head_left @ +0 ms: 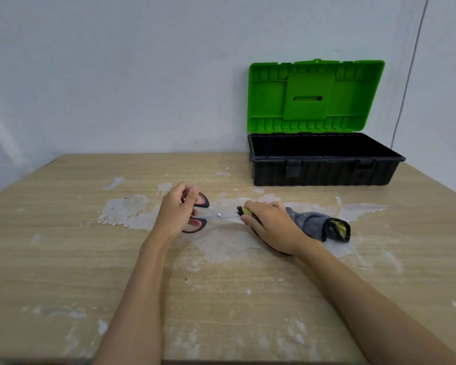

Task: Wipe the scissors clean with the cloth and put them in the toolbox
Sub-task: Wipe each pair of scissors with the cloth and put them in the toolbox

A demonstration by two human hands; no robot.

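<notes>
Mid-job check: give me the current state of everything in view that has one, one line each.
toolbox: open, inside looks empty
lid: raised upright against the wall
scissors: blades closed, lying low on the table, tips hidden in the cloth
cloth: bunched, wrapped around the blade tips
left hand: grips the scissor handles
right hand: presses the cloth onto the blades
table: patchy with white residue

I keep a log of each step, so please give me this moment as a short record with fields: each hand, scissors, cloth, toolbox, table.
left hand: grips the scissors' handles
right hand: holds the cloth round the blades
scissors: low over the table, blades pointing right
cloth: grey with black and yellow edge, trailing right
toolbox: black, green lid open, at the wall
table: wooden, with white patches
</notes>
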